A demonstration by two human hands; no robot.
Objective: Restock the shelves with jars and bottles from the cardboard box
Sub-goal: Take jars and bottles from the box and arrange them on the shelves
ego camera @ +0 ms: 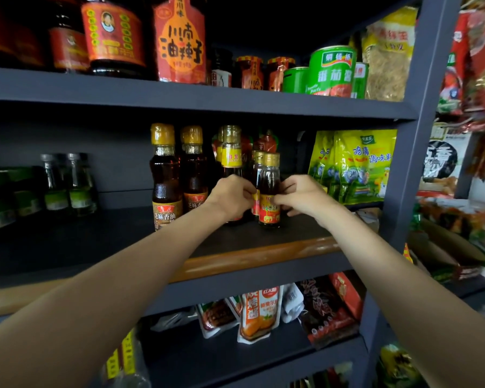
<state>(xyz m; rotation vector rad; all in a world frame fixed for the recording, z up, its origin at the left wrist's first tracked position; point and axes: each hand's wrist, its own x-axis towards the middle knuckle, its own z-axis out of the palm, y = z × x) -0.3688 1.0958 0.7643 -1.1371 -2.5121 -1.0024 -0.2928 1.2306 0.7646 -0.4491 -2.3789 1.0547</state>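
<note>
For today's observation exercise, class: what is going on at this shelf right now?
A person is stocking a shop shelf. Both hands reach to the middle shelf: the left hand and the right hand pinch a small dark sesame oil bottle with a gold cap and red label, which stands upright near the shelf's front. Taller sesame oil bottles stand to its left, yellow seasoning packets to its right. No cardboard box is in view.

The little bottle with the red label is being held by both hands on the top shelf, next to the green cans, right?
Not quite. The head view shows both hands, left hand and right hand, holding the little bottle on the middle shelf, next to taller brown bottles. The green cans sit on the shelf above.
</note>
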